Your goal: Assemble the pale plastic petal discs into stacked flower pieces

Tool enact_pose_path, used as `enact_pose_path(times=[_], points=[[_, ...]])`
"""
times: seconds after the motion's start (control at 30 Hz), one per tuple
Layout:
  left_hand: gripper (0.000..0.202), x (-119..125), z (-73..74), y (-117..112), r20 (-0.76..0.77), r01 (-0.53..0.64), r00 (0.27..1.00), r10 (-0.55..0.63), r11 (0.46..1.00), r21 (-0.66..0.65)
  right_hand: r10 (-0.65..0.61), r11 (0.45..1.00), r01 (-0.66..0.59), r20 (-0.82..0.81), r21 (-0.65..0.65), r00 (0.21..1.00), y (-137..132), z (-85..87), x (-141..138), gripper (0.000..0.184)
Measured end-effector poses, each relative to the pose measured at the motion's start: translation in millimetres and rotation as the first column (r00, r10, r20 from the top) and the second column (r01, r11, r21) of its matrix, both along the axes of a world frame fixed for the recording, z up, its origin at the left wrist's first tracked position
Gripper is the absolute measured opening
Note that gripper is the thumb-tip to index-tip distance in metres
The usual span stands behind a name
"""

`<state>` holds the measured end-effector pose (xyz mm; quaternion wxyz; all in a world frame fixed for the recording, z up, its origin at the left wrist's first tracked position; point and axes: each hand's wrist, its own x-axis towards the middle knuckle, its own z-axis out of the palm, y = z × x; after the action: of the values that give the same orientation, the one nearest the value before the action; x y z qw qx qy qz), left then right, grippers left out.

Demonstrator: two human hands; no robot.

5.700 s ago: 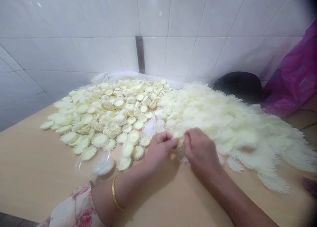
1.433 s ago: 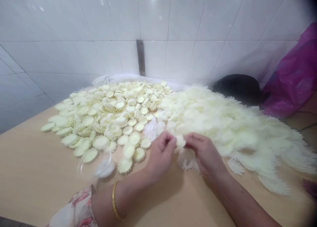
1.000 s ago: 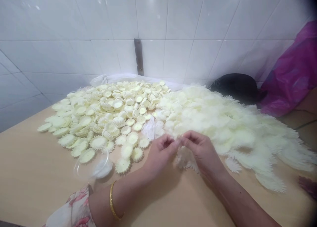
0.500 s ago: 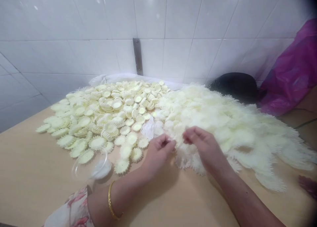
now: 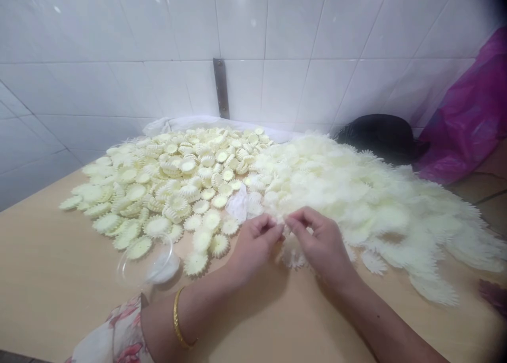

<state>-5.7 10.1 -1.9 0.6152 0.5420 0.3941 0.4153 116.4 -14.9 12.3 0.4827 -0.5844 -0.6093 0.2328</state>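
My left hand [image 5: 253,247] is closed in a pinch, thumb against forefinger, low over the middle of the table. Opposite it my right hand [image 5: 322,247] pinches too, its fingertips nearly meeting the left ones. Whatever lies between the fingertips is too small and blurred to make out. Left of my hands spreads a heap of pale yellow, scalloped disc-shaped pieces [image 5: 178,207]. Behind and right of them lies a heap of thin, sheer, cream flower-shaped pieces [image 5: 356,194]. A crumpled white scrap [image 5: 237,204] rests between the two heaps.
A clear round container [image 5: 163,266] with white contents stands left of my left forearm. The wooden table [image 5: 51,284] meets a tiled wall [image 5: 174,25] with a metal strip [image 5: 221,88]. At the right are a dark rounded object [image 5: 376,136] and a magenta plastic sheet [image 5: 467,109].
My right hand has moved left, bringing its fingertips up to those of my left hand. The left hand has hardly moved, and the heaps look the same.
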Motion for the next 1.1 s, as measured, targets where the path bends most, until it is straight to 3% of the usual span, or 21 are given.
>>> enact_pose_path(times=[0.13,0.3,0.33,0.43,0.57,0.73,0.83,0.97,1.1], points=[[0.017,-3.8,-1.5,3.7,-0.068,0.000,0.998,0.004,0.998,0.056,-0.061,0.996,0.058,-0.033,-0.074,0.998,7.1,-2.1,8.7,0.027],[0.014,-8.3,0.9,6.1,-0.053,-0.099,0.993,0.101,0.994,0.033,-0.387,0.922,0.385,-0.035,-0.040,0.921,15.3,3.2,30.9,0.026],[0.014,-7.7,2.5,5.2,-0.044,-0.099,0.994,0.099,0.995,0.005,-0.373,0.928,0.373,-0.024,-0.013,0.927,15.3,4.7,32.5,0.026],[0.016,-3.1,7.3,0.6,0.032,-0.064,0.997,0.069,0.988,-0.143,-0.146,0.988,0.143,0.045,0.055,0.988,11.3,7.6,28.1,0.027],[0.020,3.2,8.6,-5.2,0.147,-0.063,0.984,0.098,0.972,-0.227,0.119,0.992,-0.120,0.056,0.029,0.991,4.8,8.1,16.2,0.019],[0.019,5.0,6.8,-8.2,0.350,0.021,0.932,0.092,0.951,-0.308,0.202,0.976,-0.200,0.018,-0.080,0.979,4.4,4.2,12.9,0.016],[0.020,1.7,7.1,-4.6,0.248,-0.001,0.966,0.071,0.963,-0.271,0.231,0.959,-0.243,-0.095,-0.145,0.968,7.4,1.0,15.7,0.020],[0.018,-2.9,7.2,1.4,0.190,-0.090,0.973,0.128,0.976,-0.198,0.204,0.953,-0.249,-0.248,-0.170,0.947,10.2,-0.9,17.7,0.028],[0.021,-0.7,9.4,-0.4,0.216,-0.045,0.971,0.106,0.961,-0.273,0.207,0.929,-0.307,-0.397,-0.207,0.894,8.6,0.0,14.6,0.029]])
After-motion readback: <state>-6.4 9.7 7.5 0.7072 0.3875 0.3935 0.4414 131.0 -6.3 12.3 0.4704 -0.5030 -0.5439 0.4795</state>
